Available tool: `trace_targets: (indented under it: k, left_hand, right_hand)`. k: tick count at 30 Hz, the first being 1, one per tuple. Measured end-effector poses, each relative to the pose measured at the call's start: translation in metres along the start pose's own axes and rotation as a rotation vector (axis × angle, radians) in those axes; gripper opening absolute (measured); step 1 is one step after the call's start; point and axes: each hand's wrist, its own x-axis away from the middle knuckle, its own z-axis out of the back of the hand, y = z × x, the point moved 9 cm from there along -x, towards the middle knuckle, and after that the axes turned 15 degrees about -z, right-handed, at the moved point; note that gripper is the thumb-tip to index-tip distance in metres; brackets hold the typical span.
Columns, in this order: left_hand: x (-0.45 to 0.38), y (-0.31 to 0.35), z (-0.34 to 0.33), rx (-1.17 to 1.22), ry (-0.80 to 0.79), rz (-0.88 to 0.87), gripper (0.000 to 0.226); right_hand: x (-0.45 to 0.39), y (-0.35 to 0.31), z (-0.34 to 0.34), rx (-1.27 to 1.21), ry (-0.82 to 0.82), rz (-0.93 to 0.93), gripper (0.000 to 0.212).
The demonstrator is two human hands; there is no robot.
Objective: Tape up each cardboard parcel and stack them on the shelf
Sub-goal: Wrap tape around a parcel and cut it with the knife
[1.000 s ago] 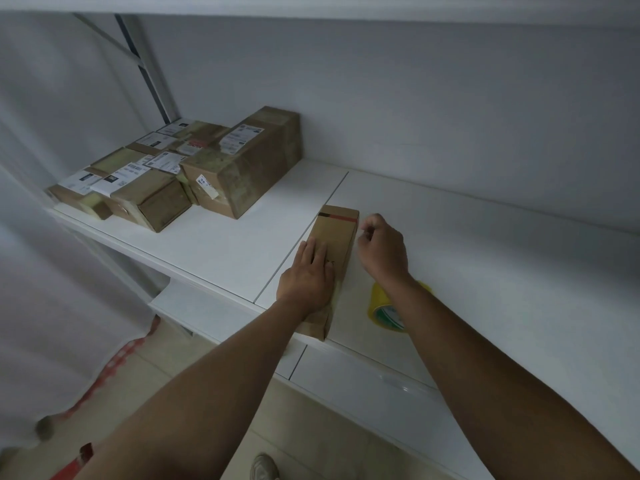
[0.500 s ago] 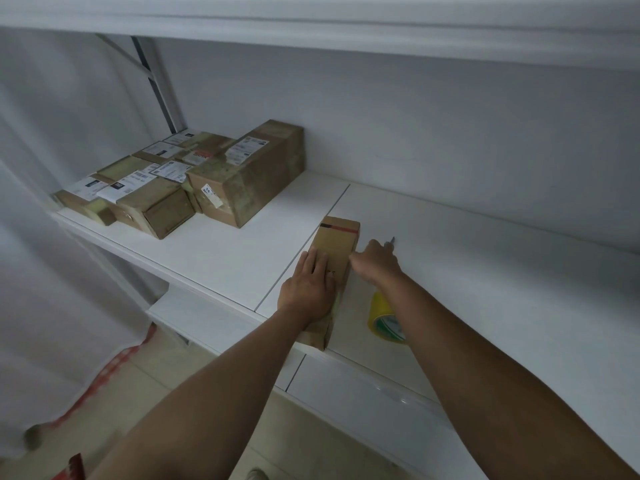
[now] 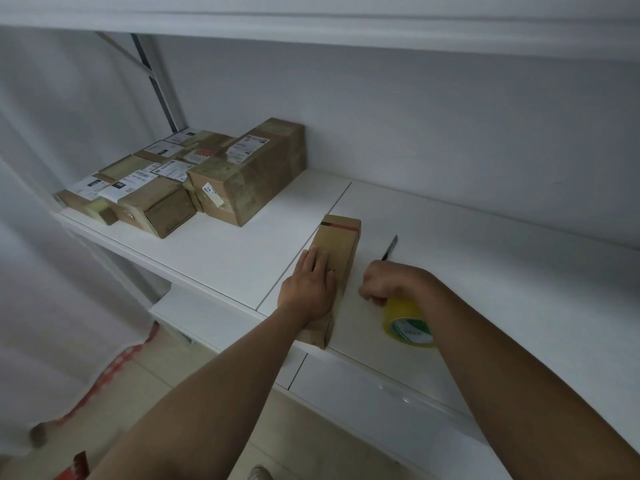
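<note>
Moved: right hand (image 3: pixel 382 285) has been drawn back from the parcel's far end toward the yellow tape roll (image 3: pixel 407 323); fingers curled, contents cannot be told; utility knife (image 3: pixel 389 247) now uncovered.
Left hand (image 3: pixel 309 289): laid flat, fingers straight, on the narrow cardboard parcel (image 3: pixel 341 242) at the shelf (image 3: pixel 221 251) front.
Done: taped, labelled parcels (image 3: pixel 194 178) are grouped at the shelf's back left.
Left: this parcel is judged not yet sealed or stacked.

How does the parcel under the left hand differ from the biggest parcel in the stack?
The parcel under the left hand is slim and bears no white shipping label that shows; the biggest stacked parcel is bulkier and carries white labels. The first lies alone near the shelf's front edge, pressed flat by the left hand; the second sits at the back against other parcels, untouched. Both are brown cardboard.
</note>
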Motion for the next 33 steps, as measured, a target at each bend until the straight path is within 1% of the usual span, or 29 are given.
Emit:
trace_targets:
  k: [4,6,8,10,12,15,19,22,26,27,28,29,30,31,32,33]
  left_hand:
    - [-0.003,0.000,-0.006,0.004,0.011,-0.007,0.052]
    - [-0.003,0.003,-0.003,-0.047,0.076,-0.064,0.049]
    - [-0.001,0.008,0.002,-0.114,0.163,-0.124,0.040]
    - [0.000,0.010,0.006,-0.133,0.181,-0.144,0.037]
    - [0.002,0.012,0.005,-0.102,0.104,-0.129,0.049]
    - [0.009,0.012,-0.006,-0.063,-0.085,-0.141,0.072]
    - [0.012,0.010,-0.014,-0.062,-0.277,-0.180,0.091]
    - [0.012,0.009,-0.022,-0.148,-0.338,-0.197,0.104]
    - [0.011,0.012,-0.024,-0.185,-0.382,-0.166,0.107]
    - [0.011,0.016,-0.021,-0.200,-0.373,-0.150,0.106]
    - [0.011,0.024,-0.015,-0.205,-0.315,-0.148,0.103]
    - [0.011,0.036,-0.005,-0.177,-0.204,-0.163,0.095]
    - [0.011,0.053,0.007,-0.097,-0.060,-0.182,0.083]
    - [0.012,0.066,0.016,0.050,0.064,-0.166,0.071]
    - [0.012,0.074,0.019,0.251,0.120,-0.104,0.061]
    - [0.012,0.078,0.013,0.484,0.090,-0.002,0.057]
  right_hand:
    - [0.010,0.027,0.015,-0.055,0.110,0.084,0.012]
    - [0.014,0.032,0.018,-0.103,0.121,0.100,0.011]
    - [0.018,0.031,0.021,-0.134,0.121,0.130,0.016]
    - [0.021,0.029,0.021,-0.138,0.122,0.156,0.019]
    - [0.021,0.029,0.021,-0.131,0.121,0.169,0.021]
    - [0.021,0.029,0.020,-0.132,0.106,0.179,0.022]
    - [0.021,0.030,0.020,-0.144,0.101,0.195,0.019]
    - [0.022,0.030,0.021,-0.147,0.106,0.204,0.020]
    - [0.022,0.032,0.021,-0.167,0.106,0.203,0.020]
    - [0.022,0.032,0.022,-0.171,0.106,0.203,0.020]
    - [0.021,0.032,0.022,-0.172,0.109,0.204,0.021]
    - [0.021,0.032,0.022,-0.173,0.112,0.204,0.022]
    - [0.020,0.033,0.023,-0.175,0.117,0.200,0.023]
    - [0.019,0.034,0.023,-0.176,0.123,0.198,0.023]
    - [0.019,0.035,0.023,-0.172,0.130,0.202,0.024]
    - [0.020,0.035,0.023,-0.168,0.143,0.211,0.024]
